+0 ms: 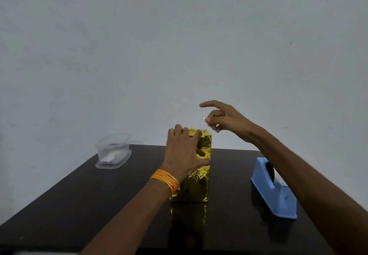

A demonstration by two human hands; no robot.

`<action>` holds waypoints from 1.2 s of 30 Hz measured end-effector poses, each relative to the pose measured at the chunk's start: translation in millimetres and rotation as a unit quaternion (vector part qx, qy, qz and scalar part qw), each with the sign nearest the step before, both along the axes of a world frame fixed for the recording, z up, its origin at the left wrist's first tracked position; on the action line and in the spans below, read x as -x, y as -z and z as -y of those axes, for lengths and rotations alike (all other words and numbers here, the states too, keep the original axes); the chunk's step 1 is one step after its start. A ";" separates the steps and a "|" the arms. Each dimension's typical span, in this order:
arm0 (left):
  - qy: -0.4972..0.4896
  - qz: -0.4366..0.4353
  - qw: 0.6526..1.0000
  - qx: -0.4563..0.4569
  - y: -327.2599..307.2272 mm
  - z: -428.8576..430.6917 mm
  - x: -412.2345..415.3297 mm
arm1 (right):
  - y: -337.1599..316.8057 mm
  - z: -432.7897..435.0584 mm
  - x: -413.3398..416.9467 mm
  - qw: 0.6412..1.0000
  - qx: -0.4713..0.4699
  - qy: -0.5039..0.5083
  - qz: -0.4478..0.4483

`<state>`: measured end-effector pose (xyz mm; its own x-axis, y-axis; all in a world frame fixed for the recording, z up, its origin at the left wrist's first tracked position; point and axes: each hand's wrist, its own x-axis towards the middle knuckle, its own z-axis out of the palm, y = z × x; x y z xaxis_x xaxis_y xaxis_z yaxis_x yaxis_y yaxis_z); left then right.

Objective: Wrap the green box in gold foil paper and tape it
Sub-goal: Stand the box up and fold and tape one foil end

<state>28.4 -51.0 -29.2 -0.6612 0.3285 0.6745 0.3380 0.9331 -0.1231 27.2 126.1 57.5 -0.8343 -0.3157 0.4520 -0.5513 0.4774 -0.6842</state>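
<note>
A tall box covered in gold foil paper stands upright in the middle of the dark table; no green shows. My left hand, with orange bands on the wrist, grips the box near its top, fingers over the upper edge and thumb on the front face. My right hand hovers just above and to the right of the box top. It pinches a small clear piece of tape between thumb and a finger, with the index finger stretched out to the left.
A blue tape dispenser stands on the table to the right, partly behind my right forearm. A clear plastic container with small items inside sits at the far left corner. A plain wall rises behind the table.
</note>
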 end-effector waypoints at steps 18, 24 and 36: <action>-0.008 0.026 0.999 0.032 -5.5 -0.6 1.9 | -15.4 30.7 78.9 0.979 -0.182 -0.036 0.085; -0.013 0.026 0.999 0.034 -4.4 -1.9 2.4 | -15.0 33.2 91.4 0.967 -0.239 -0.016 0.092; -0.021 0.045 0.998 0.046 -7.5 -2.5 3.1 | -25.9 47.9 112.4 0.918 -0.385 0.023 0.092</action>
